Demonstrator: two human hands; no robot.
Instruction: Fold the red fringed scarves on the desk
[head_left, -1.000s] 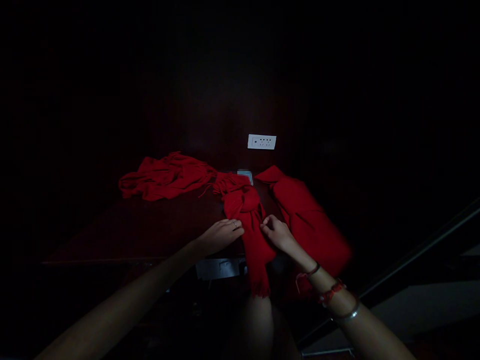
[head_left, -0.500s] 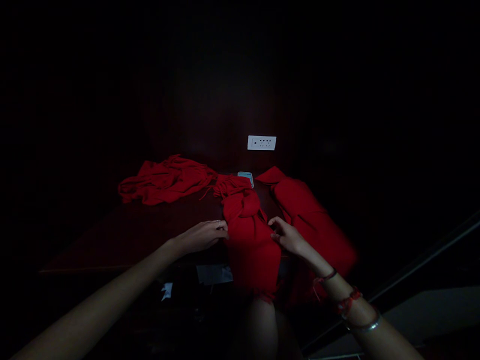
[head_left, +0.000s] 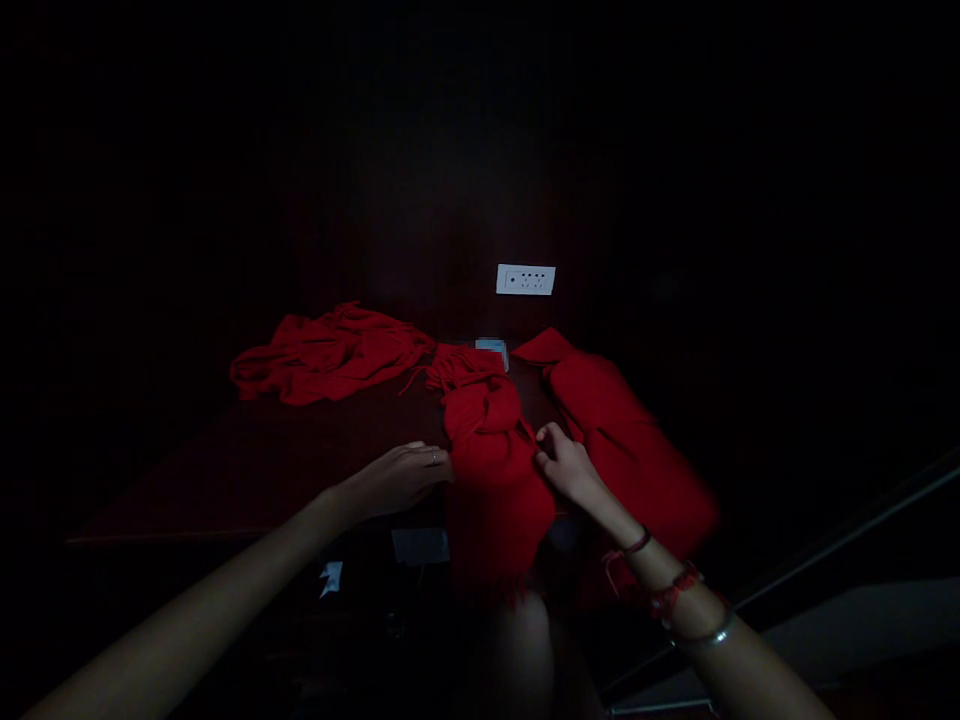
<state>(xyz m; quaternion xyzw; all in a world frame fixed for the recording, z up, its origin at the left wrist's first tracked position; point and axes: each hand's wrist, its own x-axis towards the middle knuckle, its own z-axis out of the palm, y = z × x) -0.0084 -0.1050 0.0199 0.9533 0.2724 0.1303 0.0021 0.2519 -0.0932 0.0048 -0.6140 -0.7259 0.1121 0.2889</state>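
A red fringed scarf, with a twist or knot in its upper part, lies over the table's front edge and hangs toward my knee. My left hand, a ring on one finger, is closed at the scarf's left edge. On the opposite edge my right hand pinches the cloth just below the twist, with bracelets on that wrist. To the right is a second red cloth, folded long and also hanging over the edge. A crumpled red cloth with thin strands lies at the back left.
The dark table ends in a front edge above my knee. A white socket panel is on the wall behind. A small pale rectangular object sits at the table's back. Much of the surroundings is too dark to make out.
My right hand has shifted slightly left and up, against the scarf's edge. The hanging part of the scarf has swung a little left. My left hand stays at its edge.
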